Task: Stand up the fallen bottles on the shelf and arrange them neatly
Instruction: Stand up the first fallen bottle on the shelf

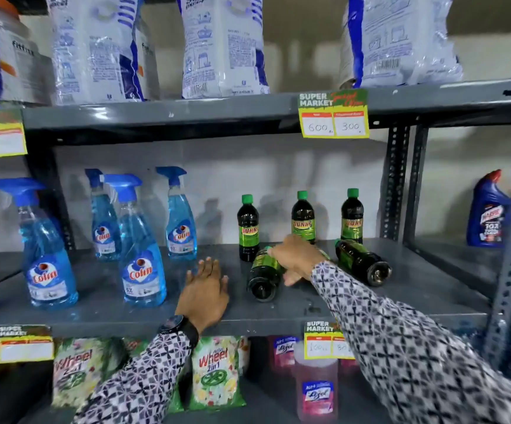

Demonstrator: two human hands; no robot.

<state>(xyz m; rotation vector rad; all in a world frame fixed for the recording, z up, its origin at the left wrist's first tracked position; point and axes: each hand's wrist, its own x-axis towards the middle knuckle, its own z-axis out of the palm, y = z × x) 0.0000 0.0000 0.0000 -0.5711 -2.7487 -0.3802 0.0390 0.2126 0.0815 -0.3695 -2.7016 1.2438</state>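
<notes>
Three dark Sunny bottles with green caps stand at the back of the middle shelf (309,310): left (248,228), middle (303,217) and right (352,215). Two more lie on their sides with their bases toward me, one at the left (263,278) and one at the right (362,262). Between those two, my right hand (297,259) curls down over a third fallen bottle (324,253); only a sliver of its green label shows. My left hand (206,290) rests flat on the shelf left of the fallen bottles, fingers spread, holding nothing.
Several blue Colin spray bottles (142,264) stand on the shelf's left half. A blue cleaner bottle (489,212) stands past the metal upright (396,182) at the right. White detergent bags (223,47) fill the shelf above; Wheel packets (214,373) and pink Lizol bottles (316,390) sit below.
</notes>
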